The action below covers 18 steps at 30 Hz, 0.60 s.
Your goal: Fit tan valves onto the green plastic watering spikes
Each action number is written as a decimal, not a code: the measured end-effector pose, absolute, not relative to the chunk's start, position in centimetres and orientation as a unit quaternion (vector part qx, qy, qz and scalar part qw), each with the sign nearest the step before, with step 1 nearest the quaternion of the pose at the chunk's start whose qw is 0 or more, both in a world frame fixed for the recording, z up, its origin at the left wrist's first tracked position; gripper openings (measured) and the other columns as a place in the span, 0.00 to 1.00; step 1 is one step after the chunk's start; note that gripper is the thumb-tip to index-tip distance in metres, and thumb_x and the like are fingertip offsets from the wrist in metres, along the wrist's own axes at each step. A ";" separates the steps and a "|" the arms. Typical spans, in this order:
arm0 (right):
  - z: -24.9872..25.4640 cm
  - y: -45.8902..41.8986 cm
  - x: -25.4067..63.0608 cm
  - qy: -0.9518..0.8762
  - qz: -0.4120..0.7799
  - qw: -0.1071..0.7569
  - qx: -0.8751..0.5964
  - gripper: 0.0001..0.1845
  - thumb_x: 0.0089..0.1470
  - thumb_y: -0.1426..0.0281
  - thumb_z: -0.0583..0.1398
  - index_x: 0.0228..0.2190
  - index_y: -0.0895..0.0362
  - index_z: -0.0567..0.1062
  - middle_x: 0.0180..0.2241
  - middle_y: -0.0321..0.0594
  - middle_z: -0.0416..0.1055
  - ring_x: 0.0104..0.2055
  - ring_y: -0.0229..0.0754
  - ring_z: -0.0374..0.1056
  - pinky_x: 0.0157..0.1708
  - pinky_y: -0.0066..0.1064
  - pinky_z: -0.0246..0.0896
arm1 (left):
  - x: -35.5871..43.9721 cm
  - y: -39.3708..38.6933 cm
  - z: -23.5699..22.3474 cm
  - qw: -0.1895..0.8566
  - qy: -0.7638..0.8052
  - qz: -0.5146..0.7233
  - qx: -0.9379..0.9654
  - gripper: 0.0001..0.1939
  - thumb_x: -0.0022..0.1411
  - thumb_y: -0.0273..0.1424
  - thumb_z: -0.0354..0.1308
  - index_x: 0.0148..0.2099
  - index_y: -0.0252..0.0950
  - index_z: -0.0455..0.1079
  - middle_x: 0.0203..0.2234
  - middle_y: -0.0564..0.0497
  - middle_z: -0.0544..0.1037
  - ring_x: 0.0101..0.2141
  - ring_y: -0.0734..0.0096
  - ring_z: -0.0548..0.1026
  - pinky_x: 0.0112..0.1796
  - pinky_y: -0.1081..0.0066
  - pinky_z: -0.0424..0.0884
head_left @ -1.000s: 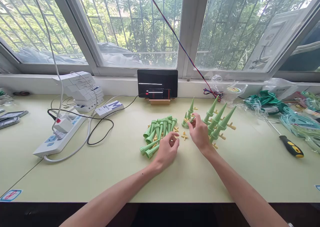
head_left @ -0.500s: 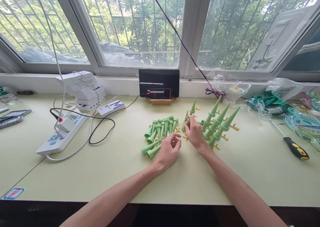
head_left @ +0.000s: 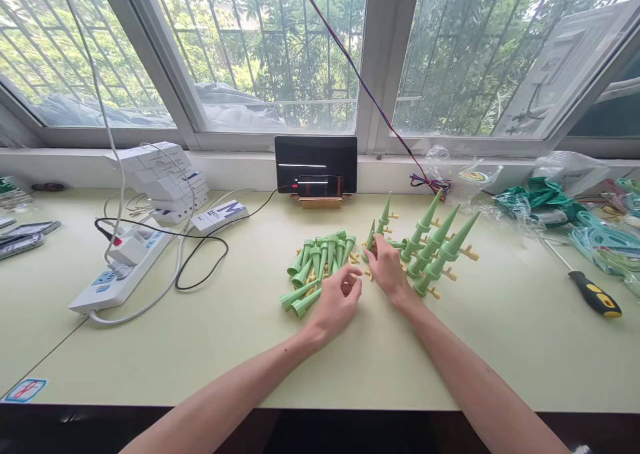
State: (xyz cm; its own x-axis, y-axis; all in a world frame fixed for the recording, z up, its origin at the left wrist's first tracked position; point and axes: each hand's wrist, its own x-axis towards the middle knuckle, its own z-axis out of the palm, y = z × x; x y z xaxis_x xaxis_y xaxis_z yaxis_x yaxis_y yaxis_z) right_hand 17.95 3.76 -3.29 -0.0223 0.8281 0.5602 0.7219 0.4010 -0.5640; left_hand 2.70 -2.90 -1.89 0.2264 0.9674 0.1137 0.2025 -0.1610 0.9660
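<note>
My right hand (head_left: 386, 269) is closed at a green plastic watering spike (head_left: 369, 238) that stands point up, its fingertips partly hidden. My left hand (head_left: 336, 302) hovers low over the table, fingers curled with a gap between thumb and forefinger; nothing shows in it. Beside that hand lies a pile of loose green spikes (head_left: 316, 261), with small yellow valves (head_left: 354, 258) scattered around. To the right of my right hand, assembled spikes (head_left: 434, 251) with yellow valves stand upright in rows. Another upright spike (head_left: 385, 215) is just behind the hand.
A tablet (head_left: 316, 154) with a phone (head_left: 320, 186) before it leans at the window. On the left are a power strip (head_left: 100, 293), cables and stacked white boxes (head_left: 155, 177). A screwdriver (head_left: 594, 295) and plastic bags (head_left: 543, 201) lie on the right.
My right hand has shifted slightly and lowered at the small green spike, its fingers now hiding more of the parts behind. My left hand has hardly moved. The view has tilted slightly.
</note>
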 end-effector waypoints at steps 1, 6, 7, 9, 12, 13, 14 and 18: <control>-3.4 3.8 18.0 -0.709 0.063 0.444 -0.543 0.06 0.59 0.74 0.56 0.40 0.59 0.68 0.33 0.47 0.73 0.36 0.51 0.72 0.33 0.39 0.67 | 2.7 -2.9 -1.9 0.457 0.460 0.419 0.636 0.10 0.65 0.38 0.53 0.44 0.37 0.67 0.24 0.56 0.69 0.20 0.78 0.65 0.23 0.75 0.60; -3.8 3.6 18.3 -0.681 0.089 0.482 -0.544 0.09 0.59 0.70 0.58 0.42 0.59 0.68 0.34 0.45 0.72 0.30 0.46 0.70 0.33 0.39 0.69 | 2.7 -3.0 -1.9 0.456 0.462 0.416 0.637 0.10 0.64 0.37 0.54 0.44 0.37 0.67 0.23 0.57 0.68 0.20 0.78 0.65 0.23 0.75 0.59; -3.7 3.4 18.3 -0.674 0.090 0.493 -0.543 0.10 0.58 0.69 0.59 0.42 0.59 0.68 0.34 0.44 0.71 0.29 0.44 0.69 0.32 0.38 0.69 | 2.7 -3.0 -1.8 0.456 0.462 0.416 0.637 0.10 0.64 0.37 0.54 0.44 0.37 0.67 0.23 0.57 0.68 0.20 0.78 0.65 0.23 0.75 0.59; -3.4 2.9 18.3 -0.659 0.082 0.517 -0.539 0.11 0.58 0.67 0.60 0.42 0.58 0.68 0.33 0.43 0.70 0.27 0.42 0.67 0.31 0.37 0.69 | 2.7 -3.0 -1.7 0.455 0.461 0.415 0.638 0.10 0.64 0.37 0.53 0.44 0.37 0.67 0.23 0.57 0.68 0.20 0.78 0.64 0.23 0.75 0.59; -2.8 1.9 18.0 -0.642 0.048 0.548 -0.534 0.08 0.61 0.67 0.58 0.41 0.57 0.68 0.32 0.40 0.69 0.28 0.41 0.66 0.31 0.34 0.67 | 2.7 -3.0 -1.7 0.449 0.458 0.416 0.645 0.10 0.64 0.36 0.53 0.44 0.37 0.68 0.23 0.56 0.68 0.21 0.78 0.65 0.23 0.75 0.60; -2.5 1.5 17.9 -0.639 0.039 0.553 -0.532 0.07 0.62 0.67 0.56 0.40 0.57 0.68 0.31 0.40 0.69 0.27 0.40 0.66 0.30 0.33 0.66 | 2.7 -3.0 -1.7 0.445 0.455 0.415 0.651 0.09 0.64 0.35 0.53 0.42 0.36 0.69 0.23 0.56 0.68 0.21 0.78 0.65 0.24 0.75 0.60; -2.3 1.2 17.8 -0.639 0.035 0.557 -0.529 0.06 0.63 0.67 0.55 0.39 0.57 0.69 0.31 0.39 0.69 0.27 0.40 0.65 0.30 0.32 0.65 | 2.7 -3.0 -1.7 0.441 0.449 0.411 0.660 0.08 0.63 0.34 0.53 0.40 0.36 0.69 0.22 0.56 0.68 0.21 0.78 0.64 0.24 0.75 0.60; -1.9 0.3 17.3 -0.668 0.084 0.545 -0.500 0.07 0.64 0.68 0.55 0.33 0.56 0.70 0.28 0.38 0.70 0.26 0.38 0.64 0.28 0.30 0.61 | 2.6 -3.3 -2.0 0.429 0.382 0.350 0.740 0.04 0.57 0.26 0.54 0.31 0.35 0.69 0.17 0.57 0.64 0.20 0.79 0.60 0.22 0.76 0.56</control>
State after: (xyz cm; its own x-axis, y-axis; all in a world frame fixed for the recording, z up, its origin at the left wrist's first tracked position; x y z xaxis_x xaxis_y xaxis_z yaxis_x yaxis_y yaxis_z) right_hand 17.26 0.26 -1.89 0.0946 0.7593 0.6438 0.5758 0.4858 -0.6576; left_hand 2.56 -3.28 -1.98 0.4640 0.8651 0.1904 0.2649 -0.3406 0.9021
